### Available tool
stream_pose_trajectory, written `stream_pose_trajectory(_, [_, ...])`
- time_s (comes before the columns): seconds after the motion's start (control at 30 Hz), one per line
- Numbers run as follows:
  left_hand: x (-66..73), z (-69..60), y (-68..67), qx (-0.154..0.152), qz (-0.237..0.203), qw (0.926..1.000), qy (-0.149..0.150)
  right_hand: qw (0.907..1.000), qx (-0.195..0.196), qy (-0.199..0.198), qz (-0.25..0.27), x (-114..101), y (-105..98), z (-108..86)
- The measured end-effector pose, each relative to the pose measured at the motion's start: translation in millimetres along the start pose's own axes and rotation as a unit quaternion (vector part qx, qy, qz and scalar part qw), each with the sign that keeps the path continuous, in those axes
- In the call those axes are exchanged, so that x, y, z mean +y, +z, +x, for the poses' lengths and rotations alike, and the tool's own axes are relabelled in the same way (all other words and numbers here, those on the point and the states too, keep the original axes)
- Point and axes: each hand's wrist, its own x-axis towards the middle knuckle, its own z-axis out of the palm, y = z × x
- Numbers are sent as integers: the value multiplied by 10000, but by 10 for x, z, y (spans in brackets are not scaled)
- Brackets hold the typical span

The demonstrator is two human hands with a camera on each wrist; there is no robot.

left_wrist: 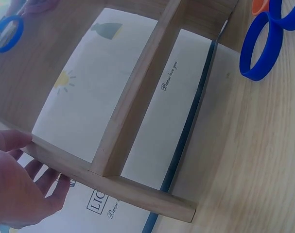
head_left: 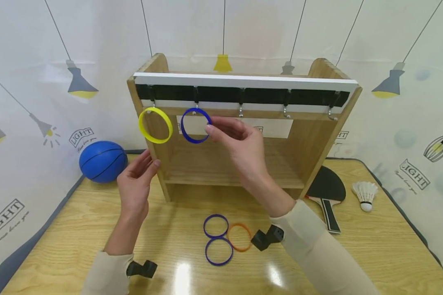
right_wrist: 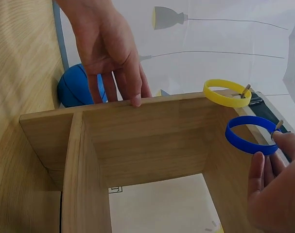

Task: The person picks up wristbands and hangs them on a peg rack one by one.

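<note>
Right hand (head_left: 241, 149): grip pinching blue ring (head_left: 183, 130) between thumb and fingers, right up at second hook (head_left: 196, 98) from left; can't tell if it's caught on the hook. Left hand (head_left: 135, 178): grip closed round left side panel of wooden rack (head_left: 221, 164), thumb inside, fingers outside. Yellow ring (head_left: 156, 141) hangs on leftmost hook, just left of blue one. Three rings flat on counter (head_left: 162, 237), near side of rack: two dark blue rings (head_left: 219, 264), one nearer, one farther, plus orange ring (head_left: 250, 237) just right of them. Blue ball (head_left: 102, 161) far left; paddle (head_left: 326, 186) right of rack, shuttlecock (head_left: 364, 192) farther right.
</note>
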Motion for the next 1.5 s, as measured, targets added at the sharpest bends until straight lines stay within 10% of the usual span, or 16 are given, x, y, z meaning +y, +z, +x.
stream_pose_trajectory(0.8, [19, 6, -3, 91, -6, 10000, -27, 9862, -52, 1185, -1159, 319, -695, -404])
stream_pose_trajectory(1.5, [0, 0, 3, 39, 5, 10000, -14, 9360, -1063, 2008, -2688, 861, -1290, -886])
